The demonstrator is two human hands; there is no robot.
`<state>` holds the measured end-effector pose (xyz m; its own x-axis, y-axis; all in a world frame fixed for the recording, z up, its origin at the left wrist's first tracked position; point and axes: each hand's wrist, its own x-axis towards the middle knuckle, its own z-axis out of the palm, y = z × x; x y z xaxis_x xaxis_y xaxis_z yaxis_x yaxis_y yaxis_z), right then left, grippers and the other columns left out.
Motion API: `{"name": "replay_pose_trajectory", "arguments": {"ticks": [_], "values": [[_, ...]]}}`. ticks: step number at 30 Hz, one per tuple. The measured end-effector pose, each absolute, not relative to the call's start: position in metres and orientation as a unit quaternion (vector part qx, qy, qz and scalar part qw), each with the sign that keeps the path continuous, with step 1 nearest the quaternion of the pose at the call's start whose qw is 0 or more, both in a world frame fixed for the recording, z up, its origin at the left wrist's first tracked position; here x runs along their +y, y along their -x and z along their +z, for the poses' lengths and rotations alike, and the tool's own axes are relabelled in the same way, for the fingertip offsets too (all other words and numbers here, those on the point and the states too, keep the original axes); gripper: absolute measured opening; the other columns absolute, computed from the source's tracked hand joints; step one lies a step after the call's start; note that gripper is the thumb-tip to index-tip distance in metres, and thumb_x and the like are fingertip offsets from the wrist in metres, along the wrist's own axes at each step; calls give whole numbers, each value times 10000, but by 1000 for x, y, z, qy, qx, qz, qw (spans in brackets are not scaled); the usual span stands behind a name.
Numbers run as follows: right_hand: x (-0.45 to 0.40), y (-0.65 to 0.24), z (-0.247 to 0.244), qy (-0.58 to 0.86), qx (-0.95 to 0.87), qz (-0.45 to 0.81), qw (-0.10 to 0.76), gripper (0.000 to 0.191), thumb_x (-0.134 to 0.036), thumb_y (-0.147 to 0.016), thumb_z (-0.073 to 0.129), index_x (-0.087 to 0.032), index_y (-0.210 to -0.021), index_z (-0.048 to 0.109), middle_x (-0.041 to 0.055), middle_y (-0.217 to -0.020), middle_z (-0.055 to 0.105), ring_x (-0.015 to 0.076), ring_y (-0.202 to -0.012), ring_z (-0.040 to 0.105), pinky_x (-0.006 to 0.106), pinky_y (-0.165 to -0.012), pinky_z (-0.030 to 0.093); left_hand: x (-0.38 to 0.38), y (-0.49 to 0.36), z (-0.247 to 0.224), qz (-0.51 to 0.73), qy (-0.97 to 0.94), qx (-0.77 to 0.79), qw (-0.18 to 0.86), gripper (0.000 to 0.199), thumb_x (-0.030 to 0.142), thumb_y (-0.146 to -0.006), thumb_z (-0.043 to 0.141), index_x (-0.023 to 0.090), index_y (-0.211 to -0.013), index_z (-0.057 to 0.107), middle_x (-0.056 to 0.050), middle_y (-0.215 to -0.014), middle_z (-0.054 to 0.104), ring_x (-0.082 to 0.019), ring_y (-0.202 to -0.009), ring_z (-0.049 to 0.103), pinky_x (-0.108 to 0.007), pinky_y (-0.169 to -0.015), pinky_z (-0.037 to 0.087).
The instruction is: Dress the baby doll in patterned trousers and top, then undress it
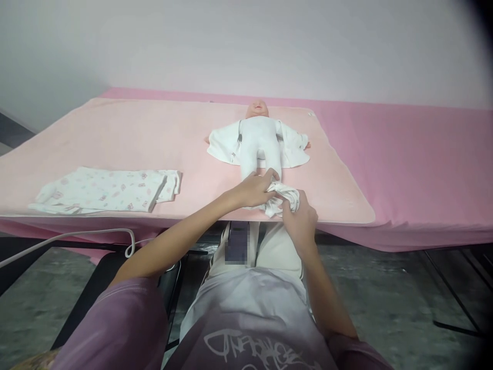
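Left hand [253, 190], right hand [301, 218]: fingers grasp bunched cloth [287, 192], probably to keep it gathered; doll [260, 132] on back, legs toward hands

The left hand [254, 190] and bunched white cloth [288, 193] partly hide the lower legs of the doll [261, 134].

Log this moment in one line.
left hand: holding bunched white garment; right hand: holding same; doll: face-up, legs toward hands; folded printed garment: left of doll
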<state>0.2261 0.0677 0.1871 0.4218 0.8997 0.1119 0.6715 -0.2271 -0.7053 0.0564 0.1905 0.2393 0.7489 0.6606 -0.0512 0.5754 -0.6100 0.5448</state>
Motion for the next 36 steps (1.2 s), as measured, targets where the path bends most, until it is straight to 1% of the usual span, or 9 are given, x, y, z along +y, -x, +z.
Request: {"name": "replay_pose_trajectory", "arguments": {"ticks": [3,6,9,12,15,18,23,29,36], "values": [[75,-232,191,769,-528,169,318,354,-413,-1058,522,-208,-1230,752,164,-1047,831,379,-969,755,410,-878,519,186,-62,234,70,-904,351,232,460,228,-1021,546,177,-1470,459,-55,-933,767,-348,-997,732,-505,-1148,439],[88,-248,197,754,-559,216,270,337,-433,-1063,521,-219,-1087,779,196,-1141,833,402,-1051,755,429,-911,520,184,-68,231,58,-909,384,152,471,202,-1035,544,142,-1495,460,-171,-1163,791,-388,-1163,734,-505,-1138,435],[103,-267,200,722,-581,273,257,339,-451,-1046,535,-229,-941,769,169,-1124,843,378,-1062,753,399,-892,521,185,-70,230,59,-905,406,109,448,267,-1051,614,151,-1468,497,-265,-1415,709,-434,-1363,656,-500,-1152,426],[114,-279,200,691,-583,337,262,355,-438,-1026,511,-211,-898,753,115,-1031,846,334,-984,753,365,-831,524,188,-68,233,60,-908,383,161,488,427,-1053,685,171,-1427,506,-241,-1372,708,-449,-1391,620,-514,-1187,411],[117,-283,197,664,-585,378,271,337,-417,-1006,507,-197,-957,759,74,-1035,846,302,-962,750,354,-847,537,192,-60,236,87,-901,359,228,575,507,-978,759,194,-1380,492,-149,-1151,721,-430,-1313,646,-520,-1177,431],[115,-280,194,632,-611,378,290,353,-426,-1000,563,-183,-1124,788,86,-1201,848,314,-1094,750,383,-963,563,200,-50,237,125,-872,352,316,594,434,-926,754,223,-1392,453,-43,-973,656,-323,-988,709,-454,-1002,519],[113,-272,193,526,-657,375,389,578,-528,-1061,629,-209,-1541,681,110,-1516,758,335,-1367,689,462,-1195,534,214,-40,227,220,-808,315,445,561,291,-905,667,240,-1401,408,-32,-1042,657,-193,-826,662,-342,-800,528],[143,-282,198,549,-694,251,393,339,-506,-964,674,-236,-1148,765,127,-1255,747,355,-1189,660,481,-1127,542,222,-29,227,266,-847,292,356,525,249,-914,638,194,-1427,542,-91,-1203,732,-243,-1041,719,-352,-907,523],[189,-304,224,479,-647,439,398,459,-604,-819,914,-250,-977,669,7,-958,666,231,-953,619,321,-844,506,245,-26,238,241,-889,320,222,276,292,-919,691,191,-1174,720,-100,-1059,760,-300,-1020,687,-403,-939,490]]}}
